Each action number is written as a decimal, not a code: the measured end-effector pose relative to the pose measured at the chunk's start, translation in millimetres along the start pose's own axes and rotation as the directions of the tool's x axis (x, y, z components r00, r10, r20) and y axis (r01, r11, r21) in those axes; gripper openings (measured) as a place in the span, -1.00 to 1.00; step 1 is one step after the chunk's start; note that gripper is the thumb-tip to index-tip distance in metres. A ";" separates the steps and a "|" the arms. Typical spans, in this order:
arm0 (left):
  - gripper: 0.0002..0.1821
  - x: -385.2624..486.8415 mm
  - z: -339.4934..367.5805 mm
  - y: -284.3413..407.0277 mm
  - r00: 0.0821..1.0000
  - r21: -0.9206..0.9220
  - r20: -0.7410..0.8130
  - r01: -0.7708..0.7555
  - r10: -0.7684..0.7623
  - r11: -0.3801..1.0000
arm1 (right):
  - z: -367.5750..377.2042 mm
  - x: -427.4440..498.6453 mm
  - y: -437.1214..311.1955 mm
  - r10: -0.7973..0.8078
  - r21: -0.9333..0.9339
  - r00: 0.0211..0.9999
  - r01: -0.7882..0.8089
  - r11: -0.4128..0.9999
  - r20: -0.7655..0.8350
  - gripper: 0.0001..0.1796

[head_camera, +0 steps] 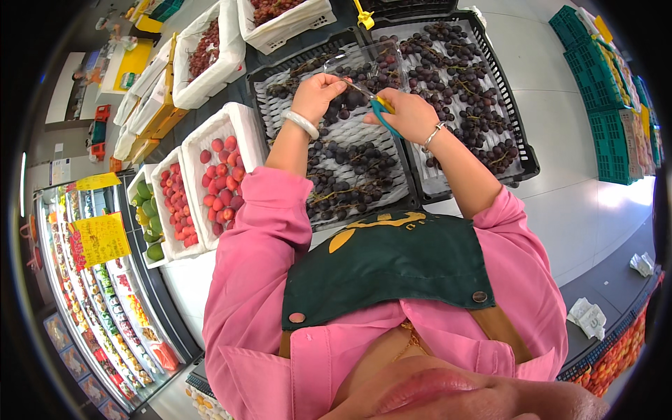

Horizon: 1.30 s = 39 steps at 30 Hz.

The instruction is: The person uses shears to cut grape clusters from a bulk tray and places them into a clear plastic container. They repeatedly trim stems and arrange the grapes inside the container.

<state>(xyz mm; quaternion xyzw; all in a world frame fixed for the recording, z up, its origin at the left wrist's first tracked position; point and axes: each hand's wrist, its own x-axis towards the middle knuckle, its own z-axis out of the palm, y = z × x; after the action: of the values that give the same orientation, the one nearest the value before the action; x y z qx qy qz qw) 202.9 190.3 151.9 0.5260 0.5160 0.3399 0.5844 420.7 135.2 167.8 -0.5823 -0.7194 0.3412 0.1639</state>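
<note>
My right hand (403, 115) is closed on the teal and yellow handles of a pair of scissors (383, 113), whose blades point left towards my left fingertips. My left hand (317, 94) pinches something small, perhaps a grape stem, beside the blade tips; dark grapes (350, 100) are just below. Under and behind both hands lies a clear plastic container (367, 58) with dark grapes in it. It rests across two black plastic crates: the left crate (412, 181) holds grape bunches on white netted padding, and the right crate (531, 157) holds more bunches on a white liner.
White foam boxes of peaches (223, 181), smaller red fruit (178, 207) and green fruit (149, 210) stand to the left. Boxes of red grapes (205, 50) are at the upper left. A lit display case (100, 294) is far left; green crates (609, 142) are stacked at right.
</note>
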 end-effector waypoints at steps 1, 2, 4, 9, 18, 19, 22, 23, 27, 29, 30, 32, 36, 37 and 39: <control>-0.88 5.8 0.3 -1.3 1.000 0.010 -0.005 0.007 -0.007 1.000 | 0.6 3.7 2.3 0.017 0.010 1.000 -0.017 1.000 -0.002 -0.26; -0.87 11.3 0.7 -2.5 1.000 0.020 -0.010 0.013 -0.013 1.000 | 0.9 7.5 5.2 0.025 0.026 1.000 -0.024 0.999 -0.008 -0.27; -0.85 20.7 1.4 -4.5 0.999 0.039 -0.030 0.011 -0.010 0.999 | 1.7 13.5 12.0 0.046 0.046 0.999 -0.045 0.998 -0.017 -0.30; -0.86 23.3 -7.8 -6.6 0.990 -0.066 -0.092 0.104 -0.109 0.992 | 2.1 13.6 28.7 0.136 0.196 0.991 -0.132 0.972 -0.007 -0.37; -0.73 15.2 -41.8 2.2 0.994 -0.547 0.089 0.104 -0.066 0.831 | -5.5 -7.9 27.3 0.177 0.397 0.981 -0.196 0.897 0.083 -0.36; -0.69 14.3 -42.8 2.8 0.989 -0.584 0.139 0.118 -0.045 0.803 | -5.6 -9.8 26.2 0.172 0.410 0.981 -0.192 0.892 0.085 -0.36; -0.69 10.4 -44.8 6.8 0.979 -0.663 0.197 0.170 -0.049 0.730 | -6.7 -15.6 23.9 0.167 0.414 0.982 -0.190 0.890 0.091 -0.39; -0.67 8.6 -45.0 8.7 0.979 -0.678 0.197 0.178 -0.056 0.713 | -7.2 -17.9 23.3 0.168 0.415 0.981 -0.194 0.889 0.100 -0.40; -0.63 0.0 -47.6 17.0 0.969 -0.713 0.243 0.207 -0.041 0.670 | -9.0 -30.2 22.3 0.107 0.471 0.990 -0.138 0.871 0.092 -0.45; -0.59 -4.3 -50.2 19.8 0.972 -0.712 0.235 0.182 -0.014 0.678 | -9.2 -35.3 21.1 0.119 0.494 0.986 -0.160 0.854 0.113 -0.47; -0.60 -6.1 -52.9 21.2 0.964 -0.716 0.265 0.203 -0.009 0.667 | -9.0 -38.9 20.6 0.109 0.522 0.989 -0.144 0.840 0.098 -0.52; -0.61 -7.9 -60.9 24.0 0.944 -0.733 0.329 0.240 0.023 0.636 | -7.9 -44.1 19.7 0.113 0.537 0.990 -0.138 0.832 0.078 -0.54; -0.65 -13.1 -80.5 18.4 0.964 -0.776 0.265 0.196 0.027 0.600 | -6.6 -54.3 22.2 0.123 0.569 0.988 -0.152 0.808 0.089 -0.58; -0.66 -14.5 -87.3 15.2 0.972 -0.767 0.235 0.179 0.011 0.616 | -4.5 -55.7 22.8 0.134 0.581 0.988 -0.152 0.800 0.074 -0.58; -0.68 -15.7 -103.1 6.8 0.983 -0.749 0.185 0.147 -0.009 0.646 | -3.0 -60.1 26.1 0.145 0.581 0.985 -0.170 0.796 0.089 -0.55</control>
<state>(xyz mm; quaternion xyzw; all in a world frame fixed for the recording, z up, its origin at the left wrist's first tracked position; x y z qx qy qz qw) 101.2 204.2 171.2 0.2365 0.2988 0.4543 0.8052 457.6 81.3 161.9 -0.5542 -0.5311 0.5703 0.2925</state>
